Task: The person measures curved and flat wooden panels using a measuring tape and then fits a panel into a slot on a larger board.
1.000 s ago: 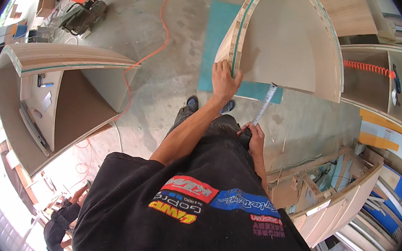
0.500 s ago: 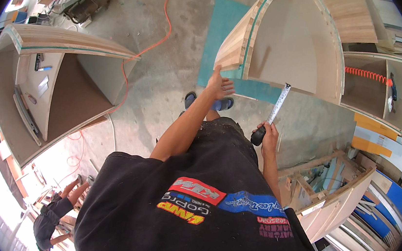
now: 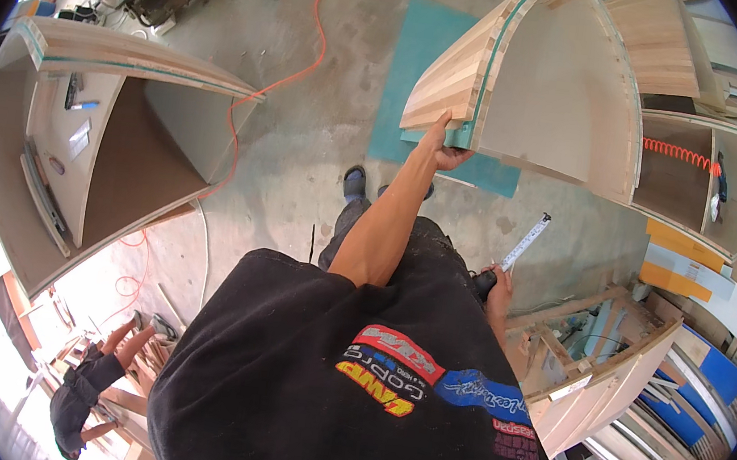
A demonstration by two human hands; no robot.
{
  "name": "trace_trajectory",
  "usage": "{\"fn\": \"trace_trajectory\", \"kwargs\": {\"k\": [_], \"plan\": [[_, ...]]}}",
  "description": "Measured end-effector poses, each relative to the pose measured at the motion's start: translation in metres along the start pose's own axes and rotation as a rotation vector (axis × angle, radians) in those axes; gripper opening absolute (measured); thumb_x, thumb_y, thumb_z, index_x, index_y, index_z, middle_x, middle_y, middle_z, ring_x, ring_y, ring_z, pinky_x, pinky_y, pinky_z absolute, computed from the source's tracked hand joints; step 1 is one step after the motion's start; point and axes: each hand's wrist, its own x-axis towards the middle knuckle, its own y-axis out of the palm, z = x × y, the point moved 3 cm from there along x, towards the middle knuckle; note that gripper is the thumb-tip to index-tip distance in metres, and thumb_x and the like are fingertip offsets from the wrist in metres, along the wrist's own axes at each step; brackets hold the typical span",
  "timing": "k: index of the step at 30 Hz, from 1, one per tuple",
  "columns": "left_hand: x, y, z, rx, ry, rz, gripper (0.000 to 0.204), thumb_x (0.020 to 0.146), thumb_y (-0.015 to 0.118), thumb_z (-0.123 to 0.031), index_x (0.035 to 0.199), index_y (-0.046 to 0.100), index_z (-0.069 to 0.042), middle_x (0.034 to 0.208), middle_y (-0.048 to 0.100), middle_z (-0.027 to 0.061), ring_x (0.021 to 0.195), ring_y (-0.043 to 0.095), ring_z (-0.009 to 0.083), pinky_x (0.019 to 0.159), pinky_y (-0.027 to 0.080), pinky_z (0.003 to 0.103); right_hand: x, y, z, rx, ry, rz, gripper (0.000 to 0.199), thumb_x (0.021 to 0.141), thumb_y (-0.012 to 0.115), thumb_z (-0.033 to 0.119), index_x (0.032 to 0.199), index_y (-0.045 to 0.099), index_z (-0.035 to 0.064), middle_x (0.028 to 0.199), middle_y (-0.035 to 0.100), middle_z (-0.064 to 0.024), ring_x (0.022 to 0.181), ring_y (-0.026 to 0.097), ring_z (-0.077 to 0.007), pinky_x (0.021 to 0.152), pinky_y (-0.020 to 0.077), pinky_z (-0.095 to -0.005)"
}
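At the near left corner of a curved wooden cabinet (image 3: pixel 563 89), my left hand (image 3: pixel 445 148) has its fingers wrapped round the edge, thumb lying against the slatted side. Green strips run along the cabinet's curved rim. Lower and to the right, my right hand (image 3: pixel 498 289) is closed on a black tape measure (image 3: pixel 484 283). A short length of its pale blade (image 3: pixel 527 240) sticks out, pointing up and right, apart from the cabinet. The cabinet stands over a teal sheet (image 3: pixel 410 50) on the floor.
A second curved cabinet (image 3: pixel 150 131) stands at the left with tools on it. An orange hose (image 3: pixel 322 28) crosses the concrete floor. A box-like wooden frame (image 3: pixel 615 364) with offcuts sits at the right. Another person (image 3: pixel 82 389) crouches at lower left.
My left hand has moved from beside the cabinet's corner to a grip on it. My right hand has dropped lower, taking the tape measure's blade away from the cabinet's edge.
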Motion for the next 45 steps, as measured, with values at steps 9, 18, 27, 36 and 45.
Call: {"fn": "trace_trajectory", "kwargs": {"k": [9, 18, 27, 36, 45], "plan": [[-0.056, 0.031, -0.054, 1.165, 0.376, -0.209, 0.098, 0.086, 0.064, -0.069, 0.150, 0.042, 0.002, 0.147, 0.044, 0.0309, 0.129, 0.054, 0.0378, 0.100, 0.052, 0.050, 0.004, 0.019, 0.017, -0.126, -0.044, 0.039, 0.018, 0.101, 0.053, 0.018, 0.098, 0.061, 0.0025, 0.083, 0.063, -0.0076, 0.072, 0.060, -0.0160, 0.067, 0.0528, -0.0306], [-0.074, 0.081, -0.066, 1.896, 0.920, 0.069, 0.057, 0.087, 0.070, -0.057, 0.101, 0.079, -0.003, 0.097, 0.073, 0.0191, 0.090, 0.070, 0.0285, 0.081, 0.053, 0.041, 0.014, 0.044, 0.014, -0.207, -0.091, 0.077, 0.016, 0.100, 0.056, 0.016, 0.094, 0.064, 0.0034, 0.081, 0.066, -0.0041, 0.072, 0.059, -0.0109, 0.068, 0.0482, -0.0259], [-0.074, 0.081, -0.064, 1.856, 0.887, 0.093, 0.056, 0.087, 0.071, -0.056, 0.104, 0.079, -0.003, 0.111, 0.071, 0.0173, 0.096, 0.070, 0.0272, 0.083, 0.054, 0.038, 0.011, 0.025, -0.015, -0.102, -0.048, -0.021, 0.019, 0.100, 0.054, 0.017, 0.092, 0.063, 0.0024, 0.081, 0.065, -0.0050, 0.071, 0.059, -0.0120, 0.066, 0.0480, -0.0262], [-0.091, 0.099, -0.054, 1.953, 0.674, -0.243, 0.080, 0.081, 0.071, -0.068, 0.127, 0.069, -0.002, 0.119, 0.071, 0.0209, 0.105, 0.070, 0.0315, 0.093, 0.055, 0.043, 0.022, 0.046, -0.005, -0.143, -0.032, 0.024, 0.018, 0.100, 0.056, 0.017, 0.095, 0.063, 0.0015, 0.080, 0.064, -0.0055, 0.070, 0.060, -0.0131, 0.065, 0.0496, -0.0276], [-0.067, 0.017, -0.062, 1.029, 0.695, -0.235, 0.066, 0.101, 0.055, -0.053, 0.136, 0.057, 0.003, 0.125, 0.066, 0.0162, 0.106, 0.066, 0.0258, 0.086, 0.054, 0.039, 0.043, 0.068, -0.012, -0.310, -0.246, 0.095, 0.022, 0.100, 0.056, 0.019, 0.090, 0.065, 0.0024, 0.079, 0.063, -0.0023, 0.072, 0.057, -0.0100, 0.069, 0.0469, -0.0259]]}}
